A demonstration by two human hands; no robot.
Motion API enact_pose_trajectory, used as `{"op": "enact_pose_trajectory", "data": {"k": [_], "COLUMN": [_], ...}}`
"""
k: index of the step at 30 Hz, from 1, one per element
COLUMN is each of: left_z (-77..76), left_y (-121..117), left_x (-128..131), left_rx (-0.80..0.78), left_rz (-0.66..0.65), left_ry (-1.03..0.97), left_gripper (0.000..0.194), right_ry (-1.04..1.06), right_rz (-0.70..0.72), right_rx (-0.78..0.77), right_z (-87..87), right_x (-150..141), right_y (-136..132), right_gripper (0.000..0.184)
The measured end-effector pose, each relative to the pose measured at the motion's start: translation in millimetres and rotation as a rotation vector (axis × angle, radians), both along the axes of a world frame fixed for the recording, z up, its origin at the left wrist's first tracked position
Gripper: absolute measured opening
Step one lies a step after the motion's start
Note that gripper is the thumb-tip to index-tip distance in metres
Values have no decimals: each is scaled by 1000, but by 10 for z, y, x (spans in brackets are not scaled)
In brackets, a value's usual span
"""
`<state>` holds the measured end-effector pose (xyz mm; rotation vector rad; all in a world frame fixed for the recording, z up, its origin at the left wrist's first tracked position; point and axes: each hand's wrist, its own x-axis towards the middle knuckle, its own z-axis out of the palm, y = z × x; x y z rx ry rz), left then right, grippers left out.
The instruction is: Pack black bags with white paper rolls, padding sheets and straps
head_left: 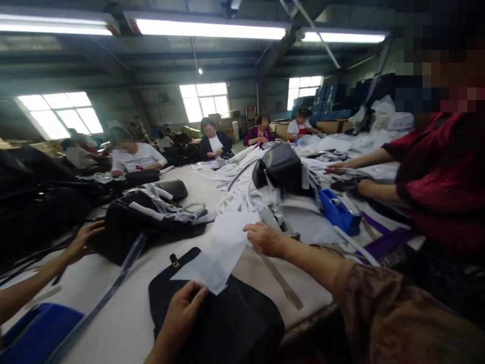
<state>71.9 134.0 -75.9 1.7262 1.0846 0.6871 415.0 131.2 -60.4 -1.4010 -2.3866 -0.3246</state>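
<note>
Pinched tight between fingertips: right hand [265,240] at right edge of white sheet [229,237], left hand [182,309] at near edge.
Could crease or tear if pulled unevenly, or snag on clasp [175,263] just beside left corner. Held over black bag [244,321], cannot tell if touching. Running forward along long axis, leaning right, pointing far end toward white strips [237,198].

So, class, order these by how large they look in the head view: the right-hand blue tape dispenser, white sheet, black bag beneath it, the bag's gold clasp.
1. Black bag
2. White sheet
3. Blue tape dispenser
4. Gold clasp
</note>
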Motion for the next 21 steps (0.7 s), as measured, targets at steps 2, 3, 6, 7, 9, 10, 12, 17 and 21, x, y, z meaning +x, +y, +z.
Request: {"op": "enact_pose_trajectory", "data": {"k": [2,3,6,7,9,10,12,17,21], "left_z": [12,24,60,66,66,62,56,99,180], "left_y": [13,11,-15,-24,-33,-31,-17,-21,-92], "left_x": [5,8,25,32,45,49,52,68,117], "left_rx": [-31,-44,-46,-35,-12,-4,10,38,37], "left_rz": [-12,-15,-1,15,42,43,20,8,56], "left_ry": [14,24,55,58,63,70,98,169,180], "left_gripper": [40,41,46,47,47,46,46,44,46], "right_ry": [9,13,31,40,57,54,15,-8,60], "right_rz": [12,16,30,31,6,-20,-108,-506,-690], "right_rx": [-3,0,35,67,173,235,328,350,241], "right_z": [-48,-70,-78,-48,70,156,351,609,347], "right_x": [-11,-18,-17,4,104,192,451,1399,1938], "right_y": [-162,-243,-480,-554,-691,-751,-853,-1079,-1326], "right_gripper": [12,11,12,13,17,19,21,21,21]}}
